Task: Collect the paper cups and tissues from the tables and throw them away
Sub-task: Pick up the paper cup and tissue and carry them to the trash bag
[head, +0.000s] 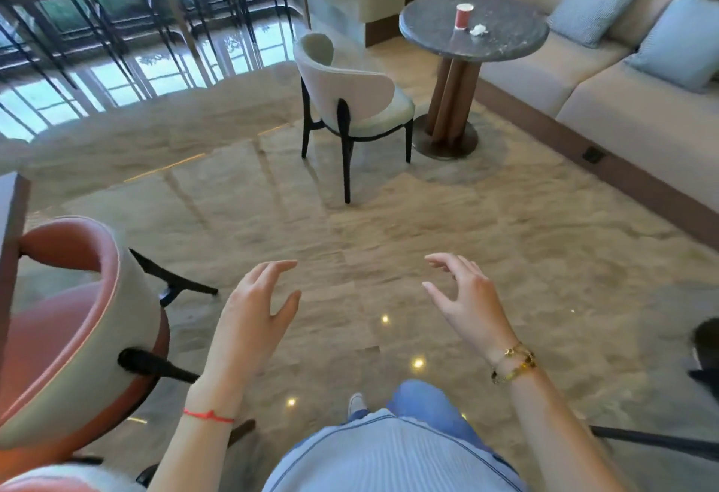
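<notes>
both hands are out over the floor, left hand (pixel 253 308) and right hand (pixel 463 297) spread loose and holding nothing. across the room a red paper cup (pixel 463 16) stands on the round desk (pixel 505 40), crumpled tissue (pixel 478 29) just beside it. no readable print on the cup.

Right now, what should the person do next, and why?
Probably walk to the round table. Both the left hand and right hand are empty, and the red paper cup and crumpled tissue sit there, too far to reach.
</notes>
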Motion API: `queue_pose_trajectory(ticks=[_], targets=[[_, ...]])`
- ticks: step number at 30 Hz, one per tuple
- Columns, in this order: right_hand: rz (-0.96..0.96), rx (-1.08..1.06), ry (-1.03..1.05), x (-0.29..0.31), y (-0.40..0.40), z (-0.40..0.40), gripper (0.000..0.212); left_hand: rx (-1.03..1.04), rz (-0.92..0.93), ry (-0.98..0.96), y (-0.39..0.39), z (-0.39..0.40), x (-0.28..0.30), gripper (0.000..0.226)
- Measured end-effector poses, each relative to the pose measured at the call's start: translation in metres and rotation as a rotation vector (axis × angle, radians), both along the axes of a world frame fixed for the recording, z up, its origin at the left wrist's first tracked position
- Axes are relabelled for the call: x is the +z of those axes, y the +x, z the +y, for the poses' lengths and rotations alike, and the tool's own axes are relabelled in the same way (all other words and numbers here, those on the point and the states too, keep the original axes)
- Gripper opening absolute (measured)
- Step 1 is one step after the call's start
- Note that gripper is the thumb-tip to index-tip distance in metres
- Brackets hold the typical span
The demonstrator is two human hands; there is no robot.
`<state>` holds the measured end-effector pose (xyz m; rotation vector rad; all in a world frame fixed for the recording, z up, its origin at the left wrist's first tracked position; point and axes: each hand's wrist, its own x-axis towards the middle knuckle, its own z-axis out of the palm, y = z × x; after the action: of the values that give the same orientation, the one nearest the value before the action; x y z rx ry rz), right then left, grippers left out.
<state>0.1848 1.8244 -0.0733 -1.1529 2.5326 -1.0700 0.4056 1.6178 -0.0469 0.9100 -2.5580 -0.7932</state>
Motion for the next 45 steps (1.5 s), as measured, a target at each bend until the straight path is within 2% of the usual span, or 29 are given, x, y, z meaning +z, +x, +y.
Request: queue_pose_trajectory(ticks=[12,26,39,45], targets=[[-0.077,-0.080,0.050,-0.018,-0.120,-0.121,0.034,-0.095,-0.048,0.037,-0.149,-0.141,-0.015,0.039],[-0.028,-0.089,0.011,0.005,-0.381,-0.295,0.034,-0.118,0.026,-0.038,-0.412,-0.311,0.006,0.039],[-0.060,-0.225,-0.005,-0.013,-0.552,-0.378,0.034,-0.279,-0.020,0.007,-0.632,-0.407,-0.008,0.041],[-0.058,-0.299,-0.005,-0.015,-0.662,-0.423,0.033,-0.360,-0.011,0.002,-0.757,-0.466,-0.014,0.041]])
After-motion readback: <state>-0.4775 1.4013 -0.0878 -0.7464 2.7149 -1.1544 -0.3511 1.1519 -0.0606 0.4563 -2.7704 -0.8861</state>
